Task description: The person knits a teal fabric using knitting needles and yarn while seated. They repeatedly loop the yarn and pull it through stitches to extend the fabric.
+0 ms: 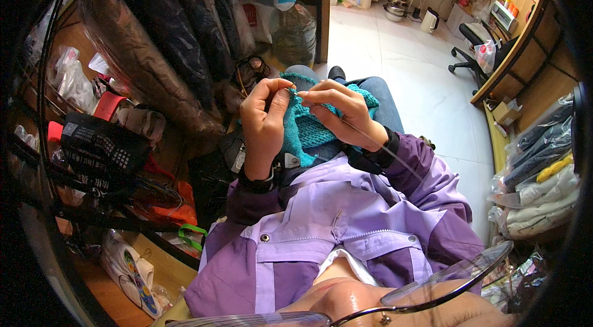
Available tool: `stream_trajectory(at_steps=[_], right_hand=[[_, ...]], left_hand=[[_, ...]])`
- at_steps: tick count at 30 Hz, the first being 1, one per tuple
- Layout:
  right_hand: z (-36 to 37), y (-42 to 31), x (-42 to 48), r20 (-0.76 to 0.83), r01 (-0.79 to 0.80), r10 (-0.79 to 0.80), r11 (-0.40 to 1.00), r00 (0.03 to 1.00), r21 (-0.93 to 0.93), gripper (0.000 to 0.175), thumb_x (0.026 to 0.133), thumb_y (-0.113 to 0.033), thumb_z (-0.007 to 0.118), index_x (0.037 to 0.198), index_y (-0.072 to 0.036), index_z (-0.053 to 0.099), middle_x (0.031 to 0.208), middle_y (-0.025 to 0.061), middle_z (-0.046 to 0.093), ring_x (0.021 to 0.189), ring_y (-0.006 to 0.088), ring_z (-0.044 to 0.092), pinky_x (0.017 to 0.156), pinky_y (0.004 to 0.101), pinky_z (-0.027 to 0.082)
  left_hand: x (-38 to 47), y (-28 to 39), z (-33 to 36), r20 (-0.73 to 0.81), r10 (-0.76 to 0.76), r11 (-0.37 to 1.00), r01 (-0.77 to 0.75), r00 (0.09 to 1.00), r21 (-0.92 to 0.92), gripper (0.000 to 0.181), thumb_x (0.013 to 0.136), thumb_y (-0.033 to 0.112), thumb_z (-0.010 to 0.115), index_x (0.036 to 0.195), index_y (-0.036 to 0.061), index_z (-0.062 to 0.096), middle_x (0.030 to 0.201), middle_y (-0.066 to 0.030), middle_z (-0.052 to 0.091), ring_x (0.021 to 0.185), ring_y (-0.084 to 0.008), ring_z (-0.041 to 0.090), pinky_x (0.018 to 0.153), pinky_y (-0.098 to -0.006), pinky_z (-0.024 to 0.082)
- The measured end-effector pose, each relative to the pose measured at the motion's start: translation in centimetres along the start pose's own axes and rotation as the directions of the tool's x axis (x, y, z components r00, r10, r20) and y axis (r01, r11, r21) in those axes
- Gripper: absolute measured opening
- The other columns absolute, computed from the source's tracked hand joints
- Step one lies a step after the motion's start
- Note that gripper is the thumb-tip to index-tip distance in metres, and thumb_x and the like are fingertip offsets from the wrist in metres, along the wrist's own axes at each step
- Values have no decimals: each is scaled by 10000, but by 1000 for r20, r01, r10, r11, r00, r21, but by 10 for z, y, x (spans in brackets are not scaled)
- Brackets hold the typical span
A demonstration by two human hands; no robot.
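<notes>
A piece of teal knitting hangs from my hands and lies over my lap, with part of it spread across the right knee. My left hand pinches its upper edge between thumb and fingertips. Close beside it, my right hand grips a thin, straight knitting needle, whose long shaft runs back over my right wrist. The fingertips of both hands nearly meet at the needle tips, where the stitches are too small to make out. My fingers partly hide the work there.
On the left stand bagged garments, a black printed bag and a large plastic water bottle. Folded clothes in clear plastic are stacked on the right. Ahead, an office chair and a kettle stand on the pale tiled floor.
</notes>
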State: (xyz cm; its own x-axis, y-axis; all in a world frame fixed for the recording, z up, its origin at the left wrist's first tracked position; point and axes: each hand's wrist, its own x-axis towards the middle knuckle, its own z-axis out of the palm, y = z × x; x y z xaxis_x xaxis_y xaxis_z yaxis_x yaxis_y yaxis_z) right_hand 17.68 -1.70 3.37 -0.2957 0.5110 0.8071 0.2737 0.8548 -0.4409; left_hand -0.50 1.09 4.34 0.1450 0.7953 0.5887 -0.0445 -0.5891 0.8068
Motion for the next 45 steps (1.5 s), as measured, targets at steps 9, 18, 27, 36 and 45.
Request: stream_trajectory(at_steps=[9, 18, 27, 36, 45], right_hand=[[10, 4, -2, -161, -167, 236, 920, 958, 354, 255, 975, -3, 574, 1229, 12, 574, 1109, 90, 604, 1001, 152, 607, 876, 291, 494], [13, 4, 6, -189, -56, 28, 987, 982, -148, 252, 918, 23, 648, 1170, 13, 635, 1032, 119, 631, 866, 185, 648, 732, 280, 527], [8, 8, 2, -148, -75, 66, 995, 987, -58, 320, 964, -9, 595, 1284, 7, 591, 1144, 163, 616, 931, 241, 667, 798, 320, 547], [6, 0, -6, -22, 19, -21, 998, 1000, -60, 382, 998, -12, 501, 1376, 25, 547, 1292, 188, 570, 1038, 255, 656, 897, 351, 552], [7, 3, -8, -21, 44, -48, 985, 999, -165, 485, 890, 61, 572, 1372, 14, 537, 1248, 201, 575, 1059, 338, 628, 879, 372, 534]], left_hand=[[-5, 6, 12, -16, -86, 996, 85, 996, -31, 94, 931, 37, 671, 994, -19, 711, 847, -52, 692, 787, -95, 629, 684, -254, 484], [-2, -1, 18, -65, 259, 921, -227, 964, 317, 87, 891, 33, 699, 970, 0, 711, 863, -130, 699, 762, -221, 681, 679, -317, 515], [-5, -5, 17, -118, 14, 999, -18, 993, -36, 142, 934, 58, 673, 1054, -4, 716, 892, -48, 711, 766, -87, 636, 686, -231, 504], [-5, -3, 16, -176, -39, 998, 30, 984, -51, 138, 937, 59, 671, 1053, 1, 717, 901, -48, 720, 792, -89, 651, 722, -235, 520], [-6, 2, 18, -205, 76, 987, -44, 976, 157, 108, 909, 42, 681, 995, -7, 726, 878, -73, 716, 792, -120, 676, 737, -267, 537]])
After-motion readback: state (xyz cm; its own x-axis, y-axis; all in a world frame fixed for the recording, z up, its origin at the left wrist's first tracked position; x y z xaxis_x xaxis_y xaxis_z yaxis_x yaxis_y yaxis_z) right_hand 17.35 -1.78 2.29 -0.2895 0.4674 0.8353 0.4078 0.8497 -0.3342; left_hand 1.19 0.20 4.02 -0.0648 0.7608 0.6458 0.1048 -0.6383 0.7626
